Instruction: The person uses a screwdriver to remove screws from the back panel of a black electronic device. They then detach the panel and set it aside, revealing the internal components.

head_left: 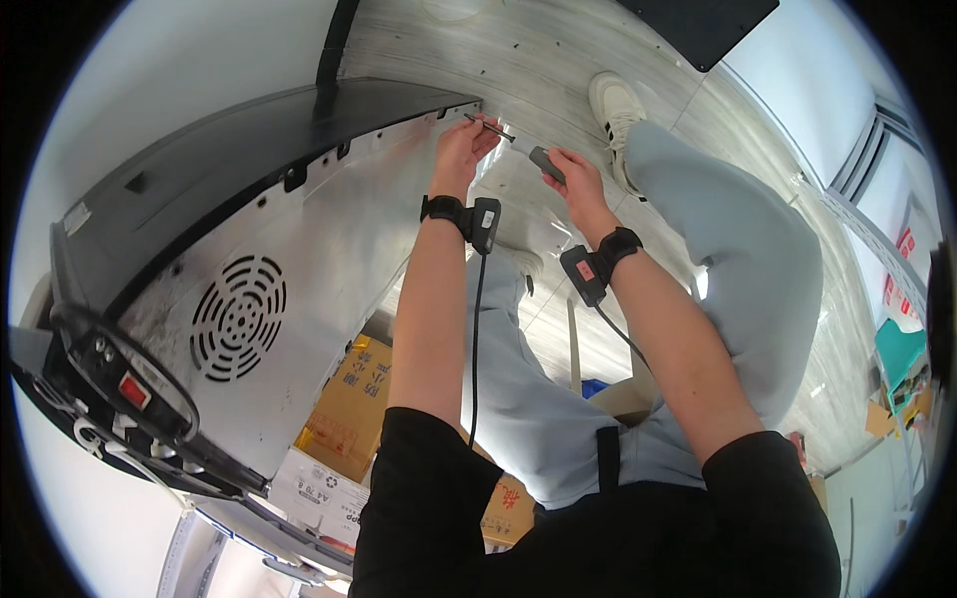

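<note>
My right hand (578, 187) is closed around the grey handle of a screwdriver-like tool (545, 163), which points up and left toward my other hand. Beyond its pale front part lies a thin dark rod (491, 128); I cannot tell whether the two are joined. My left hand (461, 157) pinches this rod between thumb and fingers, beside the far corner of a metal casing (329, 214). The casing has a silver side panel with a round slotted vent (239, 317) and a black edge with several holes.
A red rocker switch (134, 391) and cables are at the casing's near left end. Cardboard boxes (351, 404) stand below the casing. My legs (738, 239) are spread over the pale floor (543, 65). Black wrist units (485, 224) with cables sit on both wrists.
</note>
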A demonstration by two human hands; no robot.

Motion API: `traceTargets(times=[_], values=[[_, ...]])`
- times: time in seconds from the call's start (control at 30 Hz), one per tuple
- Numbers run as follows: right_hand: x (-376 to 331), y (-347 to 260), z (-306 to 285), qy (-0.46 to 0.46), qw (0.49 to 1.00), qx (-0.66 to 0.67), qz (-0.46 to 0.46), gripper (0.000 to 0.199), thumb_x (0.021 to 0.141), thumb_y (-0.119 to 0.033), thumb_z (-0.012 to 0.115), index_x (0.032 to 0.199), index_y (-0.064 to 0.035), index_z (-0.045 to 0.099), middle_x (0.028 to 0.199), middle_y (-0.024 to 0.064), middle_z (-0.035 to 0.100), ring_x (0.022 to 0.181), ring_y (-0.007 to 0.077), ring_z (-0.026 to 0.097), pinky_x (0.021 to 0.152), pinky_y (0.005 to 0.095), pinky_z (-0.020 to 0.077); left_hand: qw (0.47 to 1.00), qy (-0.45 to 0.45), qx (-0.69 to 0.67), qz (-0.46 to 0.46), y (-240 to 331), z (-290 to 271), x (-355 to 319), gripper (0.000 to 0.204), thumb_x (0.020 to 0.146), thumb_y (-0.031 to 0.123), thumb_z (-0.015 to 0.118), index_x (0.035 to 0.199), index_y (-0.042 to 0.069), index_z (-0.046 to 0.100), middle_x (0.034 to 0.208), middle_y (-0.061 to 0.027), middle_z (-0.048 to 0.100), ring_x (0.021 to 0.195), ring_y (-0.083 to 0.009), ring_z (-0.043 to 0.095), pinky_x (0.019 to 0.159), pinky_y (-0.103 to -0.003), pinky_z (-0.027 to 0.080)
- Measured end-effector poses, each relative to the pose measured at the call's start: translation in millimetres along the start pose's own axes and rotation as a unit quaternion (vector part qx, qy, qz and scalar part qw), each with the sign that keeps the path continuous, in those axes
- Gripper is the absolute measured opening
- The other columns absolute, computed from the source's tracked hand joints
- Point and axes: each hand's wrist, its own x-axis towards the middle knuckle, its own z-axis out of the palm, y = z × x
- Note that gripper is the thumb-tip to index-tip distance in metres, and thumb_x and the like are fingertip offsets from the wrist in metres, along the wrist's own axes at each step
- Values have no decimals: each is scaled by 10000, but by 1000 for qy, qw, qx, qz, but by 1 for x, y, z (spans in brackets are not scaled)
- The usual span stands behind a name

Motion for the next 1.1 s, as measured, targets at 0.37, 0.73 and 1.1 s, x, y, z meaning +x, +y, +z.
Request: traceTargets(times=[0.37,0.73,1.1], values=[[36,11,-7,-14,1000,5,19,264,816,-196,631,996,-8,592,944,50,591,828,133,570,703,253,507,995,40,-87,22,-16,-9,16,185,881,26,469,1059,14,419,1033,-178,584,938,-278,602,824,-374,506],[39,6,-3,-19,1000,-13,19,332,835,-253,614,1043,2,567,960,70,594,831,139,576,709,228,479,991,75,-104,34,-16,-3,21,112,883,42,472,988,3,485,994,-150,599,936,-259,600,815,-356,500],[36,2,-4,-37,997,-41,58,368,853,-319,586,1014,11,568,938,79,601,791,151,598,672,215,472,987,112,-101,50,-17,1,19,150,863,40,508,1003,-7,481,969,-149,605,891,-257,617,782,-349,508]])
